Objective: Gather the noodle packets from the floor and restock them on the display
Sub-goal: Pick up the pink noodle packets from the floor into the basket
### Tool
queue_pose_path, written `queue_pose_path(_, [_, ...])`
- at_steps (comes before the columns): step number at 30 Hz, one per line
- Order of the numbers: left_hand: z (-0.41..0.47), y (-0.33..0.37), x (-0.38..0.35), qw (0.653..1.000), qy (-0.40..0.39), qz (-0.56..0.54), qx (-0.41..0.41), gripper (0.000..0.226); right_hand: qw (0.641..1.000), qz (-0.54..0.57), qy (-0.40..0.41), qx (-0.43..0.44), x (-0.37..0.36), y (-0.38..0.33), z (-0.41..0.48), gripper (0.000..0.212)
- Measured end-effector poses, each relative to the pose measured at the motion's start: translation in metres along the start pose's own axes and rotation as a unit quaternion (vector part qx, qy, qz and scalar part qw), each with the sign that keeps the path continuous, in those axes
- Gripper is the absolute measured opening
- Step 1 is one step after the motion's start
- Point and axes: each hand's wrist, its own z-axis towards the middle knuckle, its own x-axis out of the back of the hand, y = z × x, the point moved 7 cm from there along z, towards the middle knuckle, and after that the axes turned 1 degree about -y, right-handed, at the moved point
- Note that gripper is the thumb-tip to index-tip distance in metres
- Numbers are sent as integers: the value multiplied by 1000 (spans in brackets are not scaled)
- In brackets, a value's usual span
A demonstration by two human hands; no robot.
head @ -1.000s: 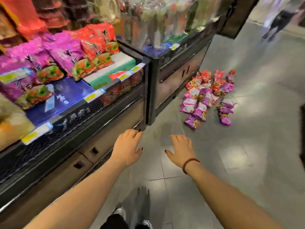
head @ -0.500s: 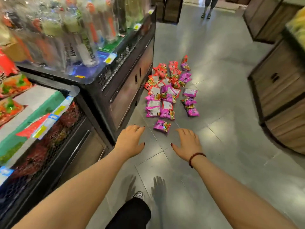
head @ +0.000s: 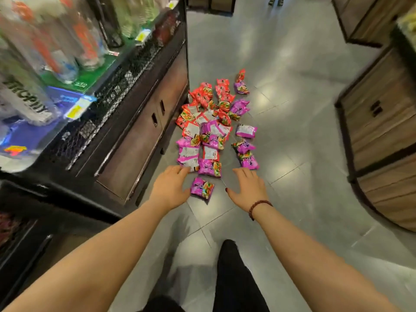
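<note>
Several purple and red noodle packets [head: 210, 129] lie scattered on the grey tiled floor beside a dark display stand [head: 144, 122]. The nearest purple packet [head: 202, 188] lies alone in front of the pile. My left hand [head: 170, 189] is stretched out just left of that packet, fingers relaxed and holding nothing. On the packet's right, my right hand [head: 246, 190], with a bead bracelet on its wrist, also reaches forward with straight fingers and holds nothing. Both hands hover above the floor.
The dark stand on the left carries bottles [head: 56, 48] behind a mesh rail. Wooden cabinets [head: 378, 122] stand on the right of the aisle. Another person's feet [head: 275, 0] show at the far end. My black trouser leg [head: 234, 273] is below.
The view has swung from the packet display to the aisle and come closer to the floor pile. Both empty hands have moved forward to either side of the nearest purple packet.
</note>
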Motion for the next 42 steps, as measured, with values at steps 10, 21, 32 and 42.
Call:
queue_pose_path(10, [97, -7, 16, 983, 47, -115, 138, 71, 995, -11, -66, 72, 28, 40, 156, 55])
queue_pose_path(21, [166, -85, 6, 947, 52, -157, 277, 67, 977, -20, -160, 138, 8, 1, 294, 67])
queue_pose_path(32, [197, -103, -81, 785, 113, -309, 525, 62, 944, -26, -283, 167, -55, 21, 447, 62])
queue_pose_path(42, [241, -98, -304, 487, 224, -493, 685, 64, 915, -40, -374, 145, -254, 81, 546, 66])
